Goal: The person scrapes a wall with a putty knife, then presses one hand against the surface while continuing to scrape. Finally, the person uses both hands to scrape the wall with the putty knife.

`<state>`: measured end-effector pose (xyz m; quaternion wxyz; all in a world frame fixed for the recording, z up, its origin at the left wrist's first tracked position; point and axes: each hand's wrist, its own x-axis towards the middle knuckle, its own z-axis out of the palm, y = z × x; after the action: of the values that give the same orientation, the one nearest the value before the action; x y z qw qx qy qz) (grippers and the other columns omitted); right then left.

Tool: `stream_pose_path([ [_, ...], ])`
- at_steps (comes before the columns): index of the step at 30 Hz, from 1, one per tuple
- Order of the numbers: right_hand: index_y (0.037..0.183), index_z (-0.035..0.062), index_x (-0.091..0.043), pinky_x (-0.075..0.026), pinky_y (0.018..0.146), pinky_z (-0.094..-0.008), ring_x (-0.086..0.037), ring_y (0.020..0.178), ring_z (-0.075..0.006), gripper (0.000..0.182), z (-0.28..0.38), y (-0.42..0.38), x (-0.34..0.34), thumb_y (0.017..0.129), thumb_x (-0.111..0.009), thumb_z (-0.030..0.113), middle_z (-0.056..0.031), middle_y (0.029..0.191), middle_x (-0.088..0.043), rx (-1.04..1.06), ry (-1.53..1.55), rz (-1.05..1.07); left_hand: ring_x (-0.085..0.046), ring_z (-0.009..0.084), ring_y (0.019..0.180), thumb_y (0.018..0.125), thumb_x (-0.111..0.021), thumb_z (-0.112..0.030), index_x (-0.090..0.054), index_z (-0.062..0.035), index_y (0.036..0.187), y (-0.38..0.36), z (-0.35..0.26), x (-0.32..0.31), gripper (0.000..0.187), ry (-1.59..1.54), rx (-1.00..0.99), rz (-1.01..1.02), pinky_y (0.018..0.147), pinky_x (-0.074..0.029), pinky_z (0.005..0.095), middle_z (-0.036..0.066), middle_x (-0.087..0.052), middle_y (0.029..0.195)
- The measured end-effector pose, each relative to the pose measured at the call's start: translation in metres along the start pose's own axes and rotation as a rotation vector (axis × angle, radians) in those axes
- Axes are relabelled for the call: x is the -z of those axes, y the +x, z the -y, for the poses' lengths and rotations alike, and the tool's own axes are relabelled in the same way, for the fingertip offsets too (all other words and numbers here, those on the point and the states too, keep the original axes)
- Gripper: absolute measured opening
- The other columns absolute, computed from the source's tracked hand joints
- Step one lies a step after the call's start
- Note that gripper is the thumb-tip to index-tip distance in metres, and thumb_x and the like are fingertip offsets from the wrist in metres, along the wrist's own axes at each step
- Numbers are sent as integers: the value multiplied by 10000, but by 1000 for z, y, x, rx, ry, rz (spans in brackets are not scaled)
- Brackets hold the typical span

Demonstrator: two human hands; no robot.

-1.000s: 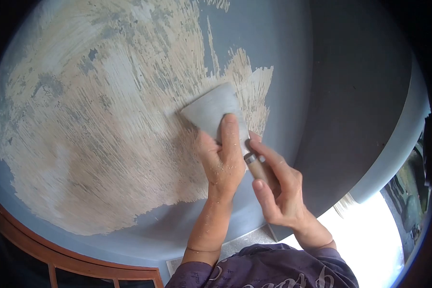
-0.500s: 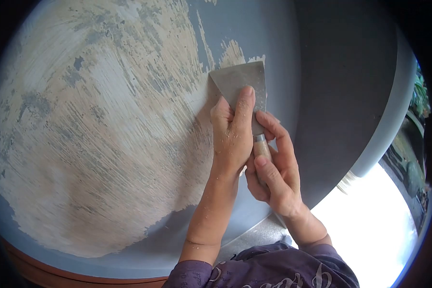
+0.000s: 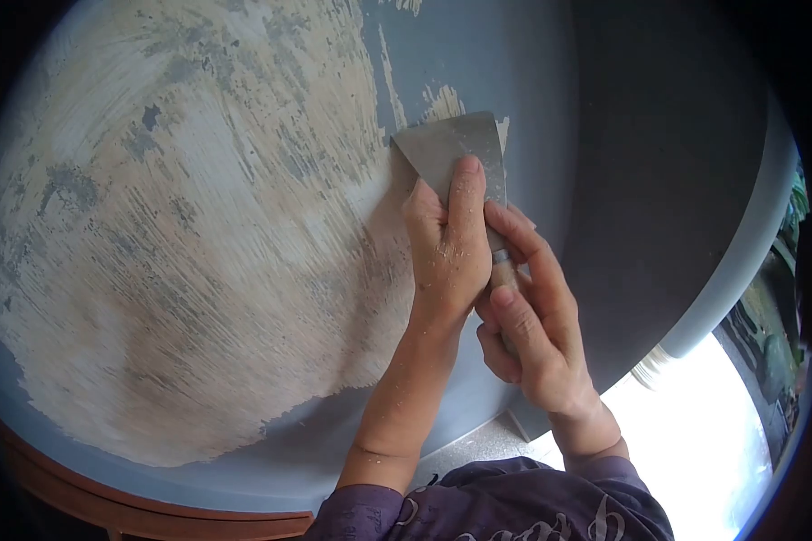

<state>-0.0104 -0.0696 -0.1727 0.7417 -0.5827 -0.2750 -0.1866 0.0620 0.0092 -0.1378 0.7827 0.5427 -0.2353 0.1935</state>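
Observation:
A wide metal putty knife point(image 3: 442, 140) lies with its blade against the blue-grey wall point(image 3: 478, 54), at the right border of a large bare, streaky patch point(image 3: 216, 261). My left hand point(image 3: 451, 234) grips the blade, its index finger stretched along the metal and the thumb at the side; pale flakes cling to its skin. Wrapped round the wooden handle point(image 3: 504, 275), my right hand point(image 3: 541, 334) holds the tool just below and to the right of the left one. Ragged cream streaks point(image 3: 442, 103) show just above the blade edge.
A dark grey wall face point(image 3: 659, 189) turns away on the right, ending at a pale edge point(image 3: 731, 279). Bright light, with greenery beyond, shows past it. Brown wooden furniture point(image 3: 153, 509) curves along the lower left. Grey floor point(image 3: 483, 448) shows below.
Both hands and the putty knife's handle have shifted slightly right, while the blade has turned a little and stays near the same streaks. The view has shifted slightly.

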Motion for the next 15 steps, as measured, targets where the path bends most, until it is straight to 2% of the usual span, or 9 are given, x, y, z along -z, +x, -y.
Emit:
stream_pose_path([
  [5,1399,-11,-257,-216,490,-213,-325,510,-53,530,2,0,6,939,-439,177,-24,755,-442,30,-87,24,-515,73,564,944,-490,-211,-540,-2,768,-1,11,1,278,9,-74,-32,483,-407,231,27,-563,657],
  [8,1396,-15,-259,-219,529,-226,-338,552,-69,528,7,5,9,935,-439,168,-40,784,-448,45,-108,33,-549,102,512,945,-487,-220,-530,-11,749,-1,-13,-14,290,-149,52,-35,452,-438,232,30,-557,624],
  [11,1394,-19,-262,-223,569,-239,-351,593,-85,526,7,6,8,931,-438,159,-56,813,-454,55,-125,40,-564,122,472,950,-482,-237,-522,-17,741,1,0,-9,307,-78,-73,-23,422,-452,230,24,-543,595],
  [15,1391,-24,-265,-228,622,-257,-368,649,-106,524,6,4,6,927,-438,146,-77,851,-462,71,-158,40,-568,120,485,955,-477,-253,-518,-17,740,-3,-2,-8,322,-106,-32,0,433,-455,227,16,-529,588],
])
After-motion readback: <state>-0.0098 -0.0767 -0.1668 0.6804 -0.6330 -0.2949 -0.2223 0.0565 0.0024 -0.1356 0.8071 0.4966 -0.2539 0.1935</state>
